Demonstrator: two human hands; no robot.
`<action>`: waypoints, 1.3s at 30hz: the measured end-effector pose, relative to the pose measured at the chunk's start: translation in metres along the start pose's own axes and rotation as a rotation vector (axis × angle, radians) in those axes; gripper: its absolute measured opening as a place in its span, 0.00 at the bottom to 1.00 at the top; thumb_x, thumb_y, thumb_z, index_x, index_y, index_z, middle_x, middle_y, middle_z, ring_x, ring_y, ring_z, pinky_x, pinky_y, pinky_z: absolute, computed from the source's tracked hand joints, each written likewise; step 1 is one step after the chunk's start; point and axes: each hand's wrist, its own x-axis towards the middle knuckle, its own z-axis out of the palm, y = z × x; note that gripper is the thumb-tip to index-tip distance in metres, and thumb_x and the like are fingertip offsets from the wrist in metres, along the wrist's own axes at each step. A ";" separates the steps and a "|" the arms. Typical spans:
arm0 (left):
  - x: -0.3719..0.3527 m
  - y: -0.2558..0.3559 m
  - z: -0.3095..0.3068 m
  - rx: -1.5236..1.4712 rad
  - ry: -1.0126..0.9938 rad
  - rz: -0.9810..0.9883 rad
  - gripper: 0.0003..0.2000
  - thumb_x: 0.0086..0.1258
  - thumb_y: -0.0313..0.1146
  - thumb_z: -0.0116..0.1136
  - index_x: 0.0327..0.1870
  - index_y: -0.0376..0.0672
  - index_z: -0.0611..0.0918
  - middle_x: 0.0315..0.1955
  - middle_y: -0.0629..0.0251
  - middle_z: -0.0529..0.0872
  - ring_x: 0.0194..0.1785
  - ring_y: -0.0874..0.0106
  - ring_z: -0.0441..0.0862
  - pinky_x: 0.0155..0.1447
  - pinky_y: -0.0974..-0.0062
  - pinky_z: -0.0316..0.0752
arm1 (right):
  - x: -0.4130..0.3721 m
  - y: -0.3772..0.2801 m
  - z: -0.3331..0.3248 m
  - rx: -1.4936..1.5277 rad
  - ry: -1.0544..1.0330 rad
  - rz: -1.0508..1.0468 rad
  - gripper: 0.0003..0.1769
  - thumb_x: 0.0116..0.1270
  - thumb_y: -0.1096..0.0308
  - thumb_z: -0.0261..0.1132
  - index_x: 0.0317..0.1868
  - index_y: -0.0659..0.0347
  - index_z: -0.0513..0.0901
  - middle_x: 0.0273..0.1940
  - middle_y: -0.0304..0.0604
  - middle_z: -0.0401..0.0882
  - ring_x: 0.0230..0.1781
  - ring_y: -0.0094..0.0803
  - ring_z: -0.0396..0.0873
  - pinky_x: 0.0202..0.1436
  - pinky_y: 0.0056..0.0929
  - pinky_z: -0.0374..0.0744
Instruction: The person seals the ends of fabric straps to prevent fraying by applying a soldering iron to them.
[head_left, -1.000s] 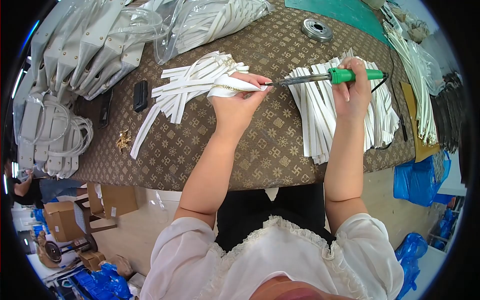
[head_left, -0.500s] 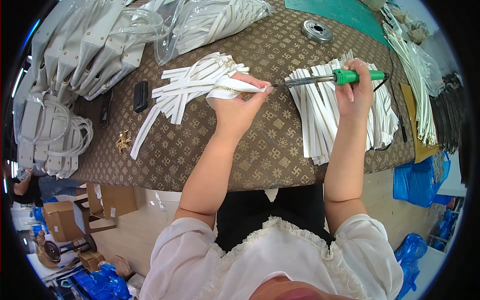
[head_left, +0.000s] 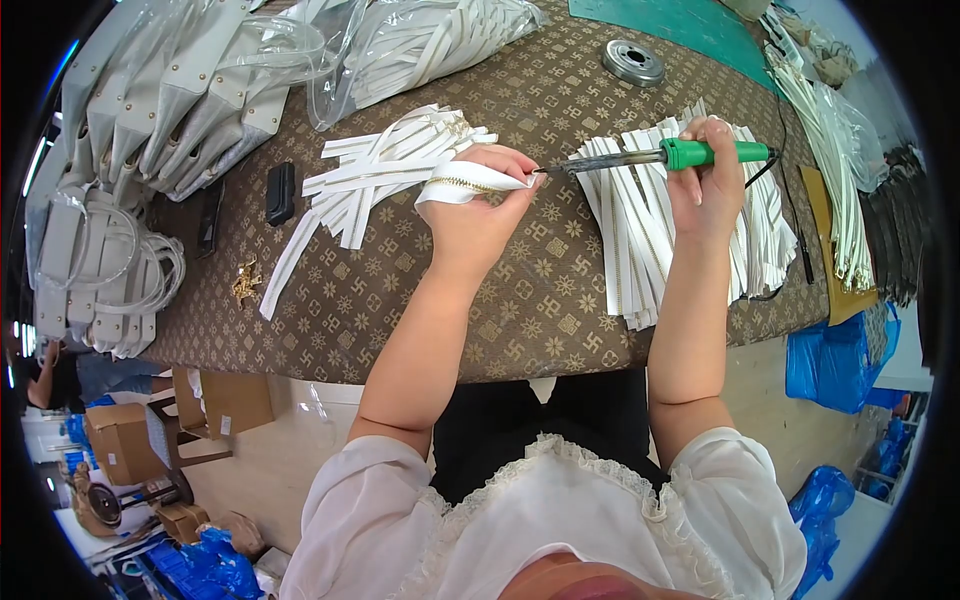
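Observation:
My left hand (head_left: 478, 213) pinches a white zipper strip (head_left: 462, 184) with gold teeth, its end sticking out at the fingertips. My right hand (head_left: 708, 180) is wrapped round the green handle of a soldering iron (head_left: 690, 153). The iron's dark tip points left and reaches the strip's end at my left fingertips; whether they touch is too small to tell. Behind my left hand lies a loose pile of white zipper strips (head_left: 375, 170). Beneath the iron and my right hand spreads a wider pile of zipper strips (head_left: 625, 235).
A black case (head_left: 281, 193) and small gold parts (head_left: 246, 283) lie at the left. Beyond them are white bags (head_left: 180, 110). A metal disc (head_left: 634, 63) sits near the green mat (head_left: 690, 30). The iron's cord runs along the right. A person stands at the far left edge.
The iron and my right hand have shifted slightly left. The zipper strip in my left hand has turned a little. At the far left, the other person has moved slightly.

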 end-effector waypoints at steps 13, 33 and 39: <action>-0.002 -0.007 -0.003 -0.066 0.026 -0.136 0.08 0.49 0.18 0.66 0.23 0.39 0.77 0.24 0.66 0.81 0.31 0.77 0.78 0.36 0.80 0.73 | 0.002 -0.004 -0.003 0.051 -0.010 -0.037 0.09 0.65 0.66 0.57 0.32 0.63 0.73 0.31 0.43 0.73 0.06 0.17 0.54 0.10 0.13 0.57; -0.003 0.001 0.001 0.136 0.016 0.059 0.08 0.50 0.17 0.64 0.20 0.38 0.76 0.27 0.66 0.81 0.31 0.74 0.77 0.34 0.78 0.72 | -0.002 -0.002 0.006 -0.016 0.002 0.001 0.10 0.64 0.66 0.59 0.28 0.61 0.70 0.31 0.43 0.72 0.05 0.16 0.51 0.10 0.13 0.55; 0.001 0.000 -0.005 -0.003 0.122 -0.106 0.08 0.50 0.17 0.64 0.24 0.38 0.76 0.26 0.64 0.81 0.30 0.76 0.78 0.34 0.79 0.74 | -0.002 -0.005 0.005 0.031 -0.020 0.028 0.10 0.64 0.66 0.58 0.28 0.61 0.71 0.31 0.42 0.73 0.05 0.16 0.52 0.13 0.14 0.59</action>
